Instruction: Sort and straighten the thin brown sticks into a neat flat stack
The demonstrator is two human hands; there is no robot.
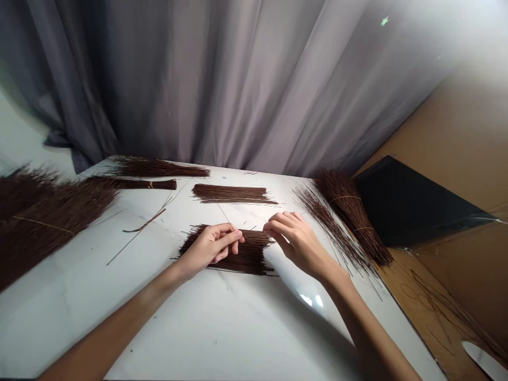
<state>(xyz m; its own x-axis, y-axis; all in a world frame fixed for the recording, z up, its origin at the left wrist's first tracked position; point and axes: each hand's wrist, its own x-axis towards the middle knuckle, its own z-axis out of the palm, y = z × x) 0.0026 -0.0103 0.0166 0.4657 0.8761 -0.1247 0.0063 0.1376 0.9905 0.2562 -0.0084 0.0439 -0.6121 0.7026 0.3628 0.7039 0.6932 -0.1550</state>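
Observation:
A flat pile of short dark brown sticks (246, 255) lies on the white table (222, 323) in front of me. My left hand (212, 246) rests over the pile's left part, its fingers pinched on a single thin stick that slants up and away. My right hand (296, 238) hovers over the pile's right end with fingers curled together in a pinch; what they hold is too thin to make out.
A second neat stick pile (232, 193) lies farther back. Tied bundles sit at the left (43, 217), back left (154, 168) and right (349, 211). Loose sticks (145, 225) are scattered left of the pile. A black sheet (408, 203) and cardboard lie off the table's right edge; a grey curtain hangs behind.

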